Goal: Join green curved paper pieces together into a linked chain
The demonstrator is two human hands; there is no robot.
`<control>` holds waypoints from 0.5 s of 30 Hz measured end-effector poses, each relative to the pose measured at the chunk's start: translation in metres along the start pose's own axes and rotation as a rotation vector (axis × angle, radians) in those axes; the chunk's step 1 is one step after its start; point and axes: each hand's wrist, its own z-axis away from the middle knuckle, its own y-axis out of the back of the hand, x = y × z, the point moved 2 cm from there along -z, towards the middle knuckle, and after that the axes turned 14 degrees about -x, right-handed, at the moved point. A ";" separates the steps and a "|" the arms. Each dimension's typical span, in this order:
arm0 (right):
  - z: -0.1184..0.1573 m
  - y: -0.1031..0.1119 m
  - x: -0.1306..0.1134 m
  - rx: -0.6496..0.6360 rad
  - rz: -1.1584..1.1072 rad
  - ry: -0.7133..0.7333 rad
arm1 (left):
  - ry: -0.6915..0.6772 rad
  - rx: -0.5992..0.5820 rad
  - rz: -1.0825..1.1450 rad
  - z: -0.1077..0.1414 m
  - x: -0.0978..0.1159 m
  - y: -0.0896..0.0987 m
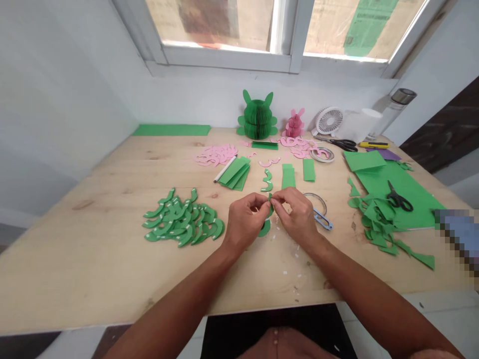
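Observation:
Both hands meet over the middle of the table, fingertips pinched on a curved green paper cutout (pixel 265 228) with small white patches. My left hand (pixel 245 218) grips it from the left; my right hand (pixel 296 212) pinches its upper end, and the fingers hide part of it. Just beyond lies another wavy green cutout (pixel 267 180) with white patches. To the left spreads a pile of similar green cutouts (pixel 183 219). Beside my right hand rest a roll of tape (pixel 316 199) and a light blue cutter (pixel 322 219). Tiny white scraps (pixel 285 272) dot the wood nearby.
Green strips (pixel 235 173), pink cutouts (pixel 216 155) and a green paper figure (pixel 257 119) stand or lie farther back. On the right are green sheets (pixel 407 199), black scissors (pixel 398 198) and offcuts (pixel 377 222). A small fan (pixel 329 120) and a bottle (pixel 391 112) stand by the wall.

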 end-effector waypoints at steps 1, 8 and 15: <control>0.000 0.000 0.000 0.002 -0.005 -0.002 | -0.001 0.003 -0.004 0.000 0.000 0.000; -0.001 0.000 0.000 -0.006 -0.070 -0.014 | 0.003 0.003 -0.016 0.000 0.000 -0.001; -0.001 -0.001 0.001 0.015 -0.104 -0.041 | 0.030 0.003 0.038 0.000 -0.001 -0.002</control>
